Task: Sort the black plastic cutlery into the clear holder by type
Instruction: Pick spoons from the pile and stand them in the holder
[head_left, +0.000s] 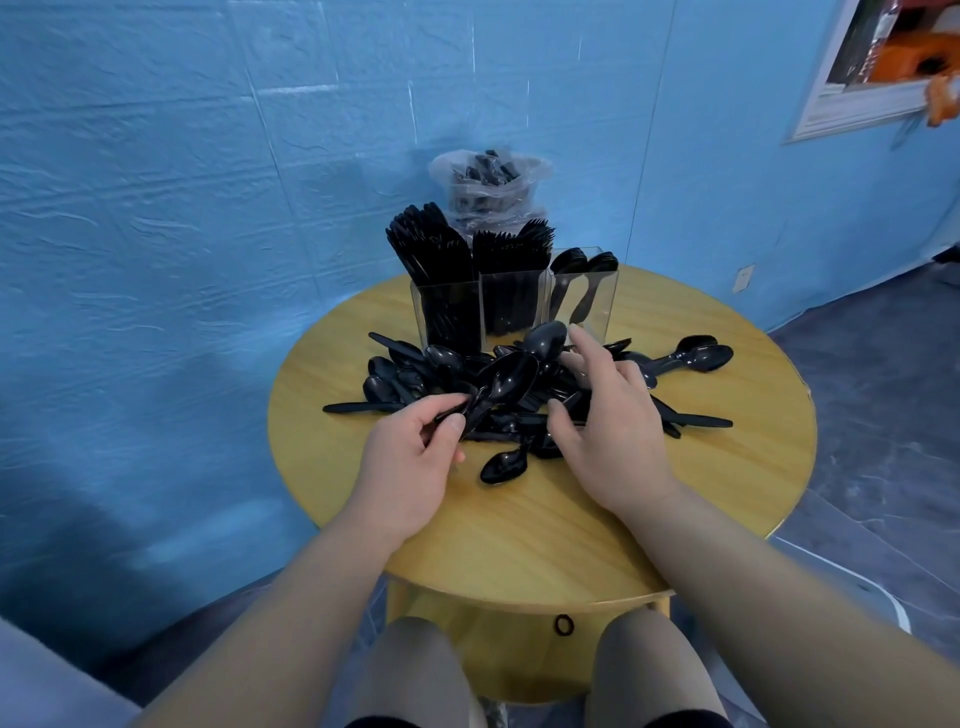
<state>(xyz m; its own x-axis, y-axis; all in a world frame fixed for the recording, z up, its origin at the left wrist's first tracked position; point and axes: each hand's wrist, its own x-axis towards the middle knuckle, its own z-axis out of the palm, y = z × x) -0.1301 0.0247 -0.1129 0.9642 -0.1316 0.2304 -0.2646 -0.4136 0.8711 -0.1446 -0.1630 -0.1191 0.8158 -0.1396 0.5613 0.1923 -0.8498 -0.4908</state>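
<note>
L hand (410, 457) pinches spoon bundle (498, 387) by handles; R hand (613, 431) fingers spread, loosely curled over pile (519, 405) on surface (571, 525), grip on nothing evident. Clear holder (514, 306) behind pile; spoon compartment at right. Risk: bundle fans out, slips w/ thin pinch.

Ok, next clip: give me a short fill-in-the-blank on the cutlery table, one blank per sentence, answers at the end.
1. The left hand grips black ____ by their handles.
2. The clear holder has ____ compartments side by side.
3. The fewest pieces stand in the holder's ____ compartment.
4. The loose pile lies on a round ____ table.

Missing words: spoons; three; right; wooden
</note>
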